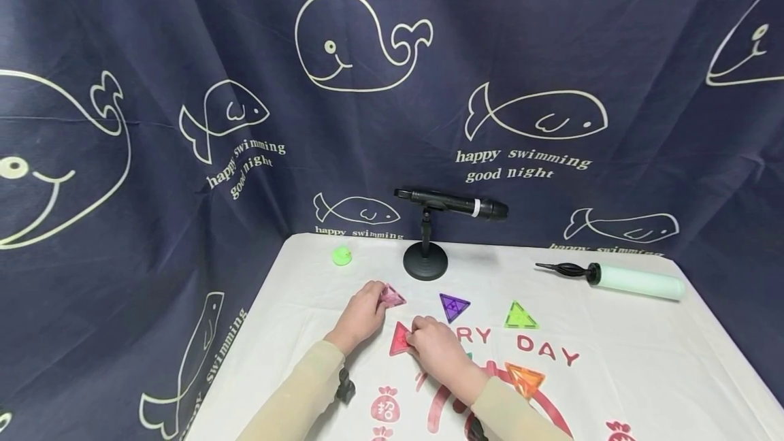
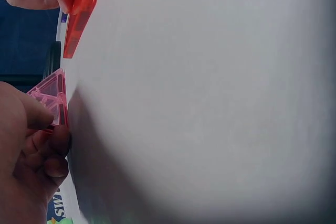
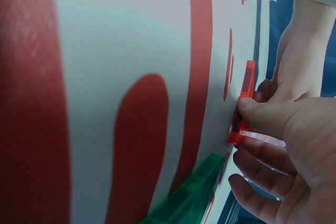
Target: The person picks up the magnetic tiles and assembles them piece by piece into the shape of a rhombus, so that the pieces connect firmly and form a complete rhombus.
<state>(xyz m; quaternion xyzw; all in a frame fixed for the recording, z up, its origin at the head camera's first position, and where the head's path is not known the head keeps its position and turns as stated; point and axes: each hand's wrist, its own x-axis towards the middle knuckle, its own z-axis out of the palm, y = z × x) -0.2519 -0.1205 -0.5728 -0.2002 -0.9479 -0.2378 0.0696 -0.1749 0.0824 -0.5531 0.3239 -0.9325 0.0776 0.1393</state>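
Note:
Translucent triangular tiles are what both hands hold. My left hand point(image 1: 360, 313) pinches a pink tile point(image 1: 395, 297) by its left corner; in the left wrist view the thumb lies over that tile point(image 2: 52, 94) with the fingers curled beneath. Closer to me, my right hand point(image 1: 442, 354) grips a red tile point(image 1: 399, 341) at its right side. The right wrist view shows the thumb on the red tile's edge point(image 3: 247, 82), the tile standing edge-on to that camera. Beside the right hand lies a green tile point(image 3: 191, 195), mostly hidden by the forearm in the head view.
Purple point(image 1: 454, 306), lime green point(image 1: 520, 317) and orange point(image 1: 525, 380) triangular tiles lie on the white printed tablecloth point(image 1: 618, 332). Toward the back stand a green toy duck point(image 1: 341, 256) and a microphone on a stand point(image 1: 425, 261). A hand pump point(image 1: 637, 282) lies at the right.

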